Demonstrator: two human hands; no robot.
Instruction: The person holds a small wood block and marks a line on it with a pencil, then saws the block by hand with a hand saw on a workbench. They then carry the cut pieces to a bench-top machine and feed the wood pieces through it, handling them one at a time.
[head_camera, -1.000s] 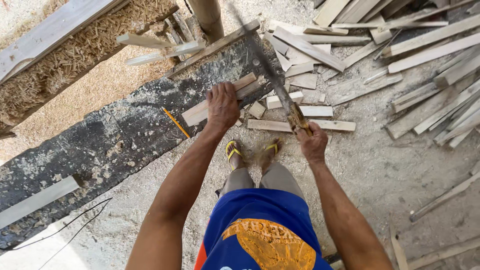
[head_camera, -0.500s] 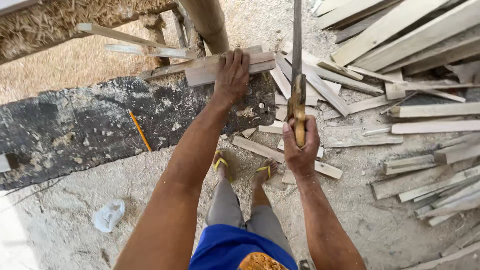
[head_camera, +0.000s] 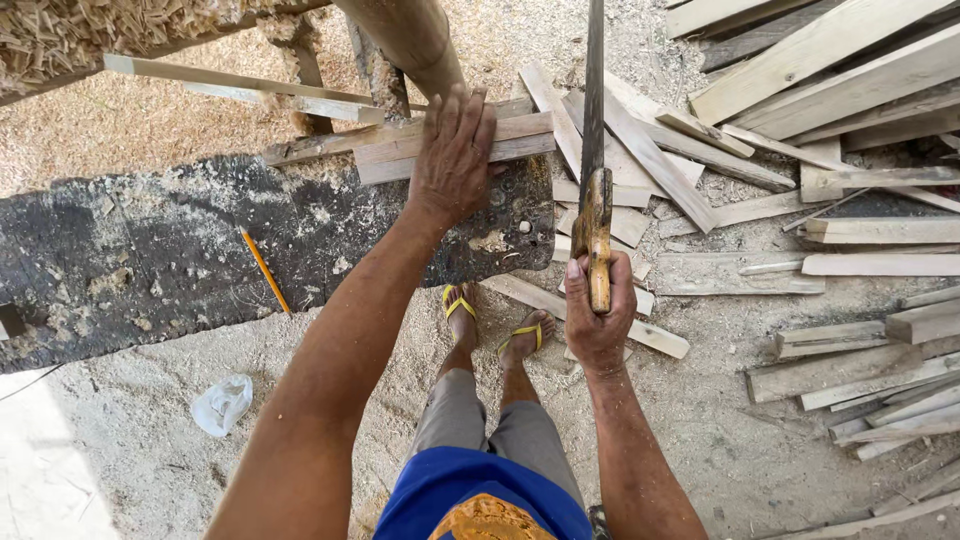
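Blade tip of the machete (head_camera: 595, 150) runs out of the top edge, so its full length is not visible. Blade is seen edge-on, a thin dark line; I can't tell if it touches the wood below. The round post (head_camera: 405, 40) is cut off at the top too. The person's lower body is mostly hidden under blue shirt and grey shorts; only the feet in yellow sandals (head_camera: 495, 318) show.

Right hand (head_camera: 598, 325) is wrapped in a fist around the worn yellowish wooden handle, blade pointing up and away, held above the scrap pile just right of the board's end.

Left hand (head_camera: 455, 155) lies flat, fingers spread, palm pressing down on a pale wooden slat (head_camera: 390, 160). That slat lies across the far edge of a dark board (head_camera: 150, 250), touching it; a second slat sits just behind it.

Board: black, rough, weathered, speckled with sawdust. A yellow pencil (head_camera: 265, 270) lies on it, well left of the hand.

Ground: sandy, covered in sawdust. Loose offcuts (head_camera: 850, 90), pale, flat, straight-edged, are piled to the right. Crumpled white plastic scrap (head_camera: 222, 403) at lower left. Heap of shavings at top left, partly cropped.
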